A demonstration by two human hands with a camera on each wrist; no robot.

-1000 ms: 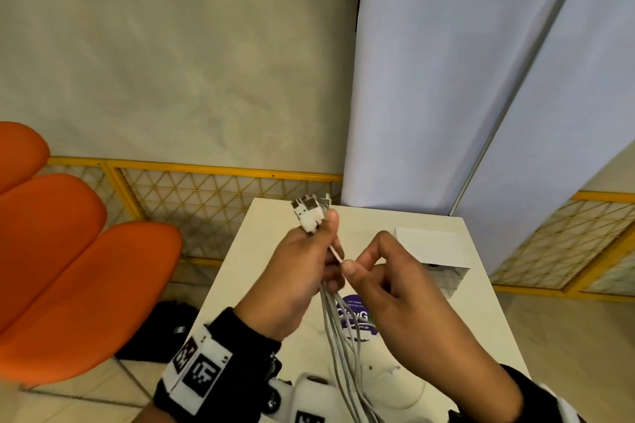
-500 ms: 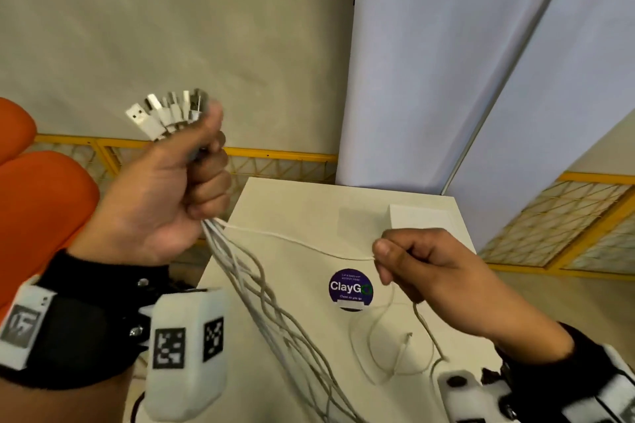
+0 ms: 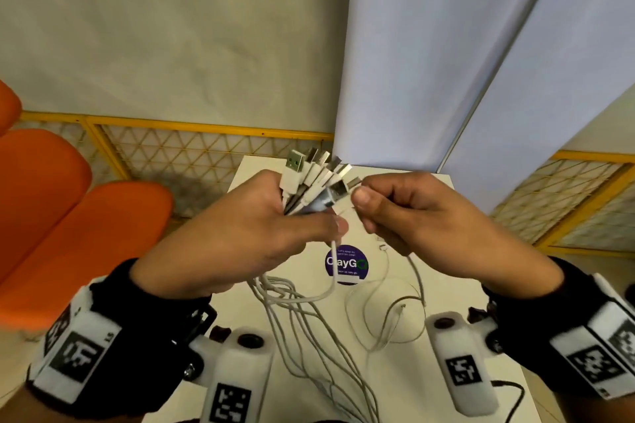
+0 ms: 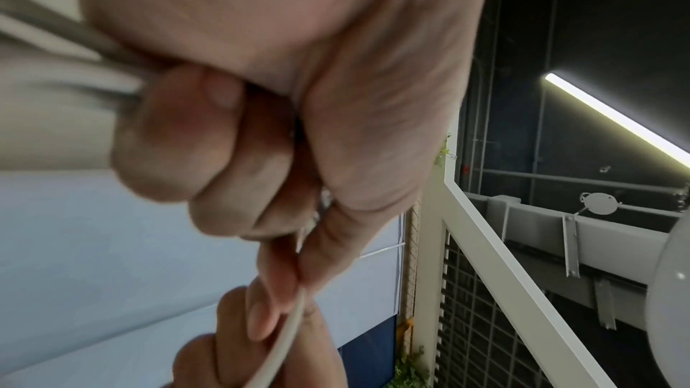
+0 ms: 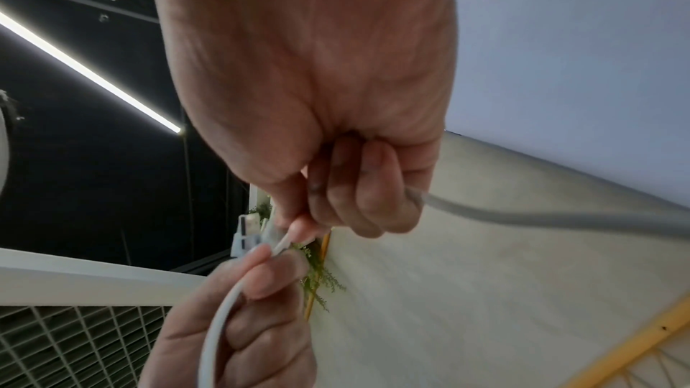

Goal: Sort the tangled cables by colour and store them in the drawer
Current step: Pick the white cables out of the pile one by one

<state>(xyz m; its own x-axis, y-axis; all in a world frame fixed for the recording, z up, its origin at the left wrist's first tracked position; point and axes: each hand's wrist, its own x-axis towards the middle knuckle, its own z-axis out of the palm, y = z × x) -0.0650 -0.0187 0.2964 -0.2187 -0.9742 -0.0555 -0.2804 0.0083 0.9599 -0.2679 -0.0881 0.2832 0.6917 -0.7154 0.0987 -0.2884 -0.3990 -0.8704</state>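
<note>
The cables are hanging limp and light. The left hand is gripping their plugs while the right hand is pinching one plug end, likely the surest hold.

We have both hands raised in front of us, nearly touching at the fingertips. Our left hand is fisted, fingers curled tight round a bunch of white cables, thumb stretched toward the right hand and pressed along the bunch; plug ends fan out above the fist, cords drop below the palm. Left wrist view: left fingers stacked and clenched, blurred. Our right hand sits just right of the left, knuckles up, thumb and forefinger pinching one cable end beside the fan of plugs; other fingers curled under, cord trailing below the palm. Both wrists wear black bands with white marker blocks.
</note>
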